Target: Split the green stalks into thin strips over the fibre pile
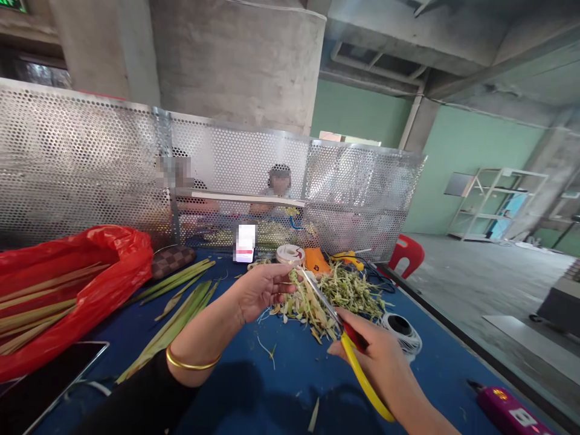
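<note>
Scissors (362, 377) with yellow and red handles sit in my right hand (383, 350), their blades pointing up and left. My left hand (265, 289) pinches a small pale green plant piece (294, 278) with thumb and fingers. The blade tips are close to that piece; whether they touch it I cannot tell. Under and behind the blades lies a heap of pale green and yellowish plant bits (351, 291). A spool of white string (403, 335) stands just beyond my right hand. One thin loose sprig (272, 351) lies on the blue tabletop (290, 393).
At left are a red plastic bag (113, 272) of long dry leaves, loose green leaves (181, 320), a checkered pouch (174, 261) and a dark tablet (58, 374). A lit phone (245, 243), ribbon roll (290, 252) and purple device (510, 411) surround the heap. Perforated partition (240, 157) behind; people beyond.
</note>
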Tool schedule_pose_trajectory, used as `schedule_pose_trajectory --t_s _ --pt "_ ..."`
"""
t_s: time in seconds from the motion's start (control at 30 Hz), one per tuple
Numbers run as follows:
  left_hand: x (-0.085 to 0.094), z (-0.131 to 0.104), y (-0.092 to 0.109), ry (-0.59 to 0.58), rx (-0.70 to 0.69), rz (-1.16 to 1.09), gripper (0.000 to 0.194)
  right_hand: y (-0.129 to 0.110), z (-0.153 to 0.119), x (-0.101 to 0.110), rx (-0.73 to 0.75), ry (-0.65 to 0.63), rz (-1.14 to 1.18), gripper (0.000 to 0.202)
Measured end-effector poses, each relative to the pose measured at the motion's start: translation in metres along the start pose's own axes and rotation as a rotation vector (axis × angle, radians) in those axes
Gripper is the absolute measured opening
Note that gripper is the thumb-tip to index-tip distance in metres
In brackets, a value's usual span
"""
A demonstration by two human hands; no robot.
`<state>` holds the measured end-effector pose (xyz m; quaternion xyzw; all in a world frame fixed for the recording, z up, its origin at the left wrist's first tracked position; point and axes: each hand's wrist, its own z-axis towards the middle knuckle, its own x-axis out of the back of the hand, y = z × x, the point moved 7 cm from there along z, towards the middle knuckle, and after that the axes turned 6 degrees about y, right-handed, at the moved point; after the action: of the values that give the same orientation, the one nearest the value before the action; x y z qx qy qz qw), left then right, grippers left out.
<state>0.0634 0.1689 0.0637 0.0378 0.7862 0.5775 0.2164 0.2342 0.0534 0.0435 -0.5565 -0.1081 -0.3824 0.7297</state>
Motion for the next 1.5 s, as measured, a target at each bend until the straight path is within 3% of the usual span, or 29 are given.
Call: schedule_pose_trajectory --t_s 0.43,0.7,0.87,1.03,1.17,1.27,1.37,1.5 --pt "0.000 0.001 -0.002 0.016 0.015 -0.005 0.010 0.006 0.002 -0.006 0.054 -0.079 -0.017 0.053" --pt "0.001 0.000 0.002 0.005 0.000 0.010 0.013 0.002 -0.002 -0.001 0.014 -0.002 -0.055 0.052" --pt "0.008 0.002 0.008 -0.004 -0.072 0.023 0.021 0.004 0.003 -0.003 0.047 0.010 -0.201 0.043" --pt "0.011 0.005 0.011 -0.003 -0.130 0.055 0.023 0.012 -0.001 -0.027 0.173 -0.143 -0.409 0.034" --pt "0.005 -0.001 0.015 0.015 -0.217 0.156 0.019 0.013 -0.013 -0.047 0.283 -0.291 -0.521 0.049" --pt "-0.003 -0.011 0.023 0.038 -0.324 0.239 0.011 0.011 -0.018 -0.052 0.323 -0.340 -0.554 0.035" --pt "-0.014 -0.024 0.032 0.021 -0.455 0.321 0.004 0.007 -0.012 -0.044 0.310 -0.265 -0.499 0.016" --pt "-0.027 -0.036 0.036 -0.028 -0.603 0.459 0.007 0.001 0.001 -0.006 0.193 0.044 -0.098 0.026"
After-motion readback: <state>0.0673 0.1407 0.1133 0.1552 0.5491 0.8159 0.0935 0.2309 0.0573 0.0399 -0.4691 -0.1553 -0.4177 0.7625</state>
